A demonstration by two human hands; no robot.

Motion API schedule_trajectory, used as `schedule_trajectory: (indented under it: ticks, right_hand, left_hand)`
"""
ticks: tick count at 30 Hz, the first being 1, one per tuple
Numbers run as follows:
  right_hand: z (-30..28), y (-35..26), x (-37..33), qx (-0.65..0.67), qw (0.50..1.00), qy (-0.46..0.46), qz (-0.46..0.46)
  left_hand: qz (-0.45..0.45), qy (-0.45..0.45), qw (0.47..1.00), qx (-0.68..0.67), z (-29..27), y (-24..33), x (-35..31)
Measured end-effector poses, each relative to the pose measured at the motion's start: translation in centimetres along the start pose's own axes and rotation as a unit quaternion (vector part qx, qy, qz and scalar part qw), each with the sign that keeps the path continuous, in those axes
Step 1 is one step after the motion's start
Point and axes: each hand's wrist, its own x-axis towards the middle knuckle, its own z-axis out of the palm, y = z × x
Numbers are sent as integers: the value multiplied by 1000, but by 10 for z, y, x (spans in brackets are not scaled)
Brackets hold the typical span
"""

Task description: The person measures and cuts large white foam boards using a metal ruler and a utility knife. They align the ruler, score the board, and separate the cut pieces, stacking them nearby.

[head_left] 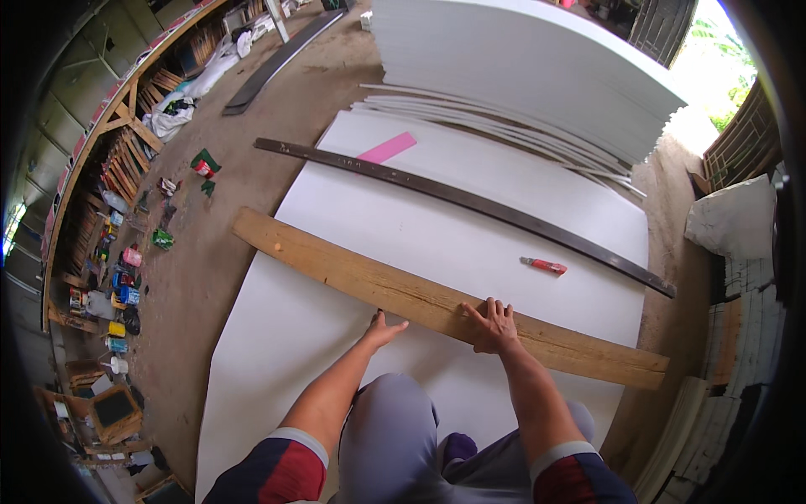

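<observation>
A long wooden plank (361, 273) lies slantwise across a large white sheet (336, 197) on the floor. On the plank's right half rests my right hand (494, 328), its fingers spread over the wood. My left hand (384, 330) is at the plank's near edge, thumb and fingers apart; whether it touches the wood I cannot tell. Beyond the plank lies a red utility knife (544, 265) on the sheet. Farther off, a dark straight bar (462, 208) crosses the sheet, with a pink strip (389, 148) partly beneath it.
Behind the sheet stands a tall stack of white panels (520, 71), with thin white strips (495, 123) along its foot. Cans and bottles (126, 294) line the left side. A dark board (281, 65) lies on the floor. At right are a white sack (732, 220) and stacked pale pieces (756, 328).
</observation>
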Motion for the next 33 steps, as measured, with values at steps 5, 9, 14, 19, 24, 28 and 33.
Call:
schedule_trajectory:
  ticks: [5, 9, 14, 19, 24, 28, 33]
  right_hand:
    - [-104, 30, -29, -6, 996, 90, -8]
    - [-172, 42, -40, -35, 994, 103, 3]
    - [-214, 66, -55, -48, 986, 157, 1]
    - [-230, 106, -24, -50, 980, 195, -2]
    - [-247, 178, 56, -32, 975, 221, -22]
    - [-250, 246, 138, 7, 976, 215, -19]
    - [-255, 312, 227, 39, 969, 244, -20]
  left_hand:
    - [105, 15, 966, -235, -11, 81, -41]
    - [145, 10, 958, -246, -46, 124, -54]
    - [147, -27, 940, -306, -61, 186, -70]
    - [175, 43, 942, -283, -53, 216, -13]
    - [124, 111, 977, -134, -18, 184, 55]
    - [40, 98, 994, 9, -4, 195, 56]
    - [199, 197, 932, 229, 2, 288, 116]
